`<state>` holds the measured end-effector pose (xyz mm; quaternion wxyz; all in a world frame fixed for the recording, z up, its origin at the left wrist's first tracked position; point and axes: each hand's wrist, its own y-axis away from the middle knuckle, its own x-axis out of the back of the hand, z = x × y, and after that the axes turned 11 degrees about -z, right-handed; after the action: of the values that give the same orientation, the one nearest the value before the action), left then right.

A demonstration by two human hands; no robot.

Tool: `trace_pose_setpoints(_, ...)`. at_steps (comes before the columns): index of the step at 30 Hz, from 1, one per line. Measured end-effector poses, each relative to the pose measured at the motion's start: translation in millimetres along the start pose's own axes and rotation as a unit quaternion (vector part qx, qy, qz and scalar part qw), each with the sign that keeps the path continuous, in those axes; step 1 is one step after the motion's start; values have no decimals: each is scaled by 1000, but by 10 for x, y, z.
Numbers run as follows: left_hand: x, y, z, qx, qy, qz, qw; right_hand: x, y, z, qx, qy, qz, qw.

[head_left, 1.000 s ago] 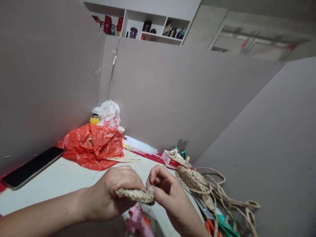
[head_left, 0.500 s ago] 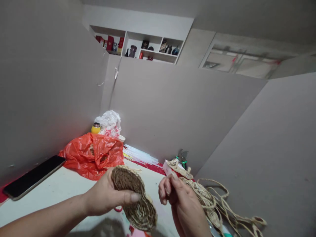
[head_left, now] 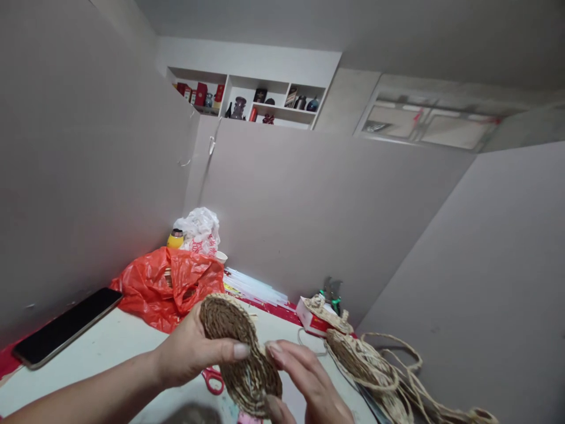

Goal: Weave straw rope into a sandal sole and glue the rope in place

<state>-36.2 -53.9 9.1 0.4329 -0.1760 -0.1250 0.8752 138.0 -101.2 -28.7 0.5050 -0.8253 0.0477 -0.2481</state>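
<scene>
A brown, sole-shaped piece of woven straw, a straw sole (head_left: 227, 321) with a paler edge, is held up over the table at the bottom middle. My left hand (head_left: 189, 353) grips its left side, thumb pressed flat across the narrow waist and the other fingers hidden behind. On the right edge, my right hand (head_left: 304, 377) has its fingertips against the rim and its thumb at the lower end, closed around that edge. A thin thread loops beside the right hand. Red-handled scissors (head_left: 213, 381) lie partly hidden under the sole.
At right lie a second straw sole (head_left: 353, 356) and coils of straw rope (head_left: 392, 388). A red and white box (head_left: 311, 321) and green-handled pruners (head_left: 333, 294) stand behind. Left are a red plastic bag (head_left: 150, 288) and a phone (head_left: 66, 327). Grey partitions enclose the table.
My right hand has moved left and down from beside the box to the sole's right edge. The left hand keeps its hold. The camera view has shifted slightly.
</scene>
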Motion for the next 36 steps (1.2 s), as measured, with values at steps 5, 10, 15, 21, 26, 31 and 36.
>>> trace_pose_setpoints(5,-16,-14,-37,1,-5,-13,1000,23,-43,-61,-33,-47,-15,998)
trace_pose_setpoints(10,-69,-10,-51,0,-23,-18,1000,137,-156,-143,-78,-118,-75,987)
trace_pose_setpoints(15,-63,5,-93,-73,-161,0,984,205,-146,-106,-74,-92,-120,986)
trace_pose_setpoints(21,-58,44,-132,-209,-369,-23,906,207,-87,-35,-81,-98,-201,971)
trace_pose_setpoints(26,-13,127,-73,-300,-499,5,813,350,-139,22,-190,-156,-159,956)
trace_pose_setpoints(31,139,159,-109,-385,-657,34,648,321,-203,104,-326,-361,71,871)
trace_pose_setpoints(36,233,148,-237,-417,-718,47,556,-20,-165,8,-412,-537,7,736)
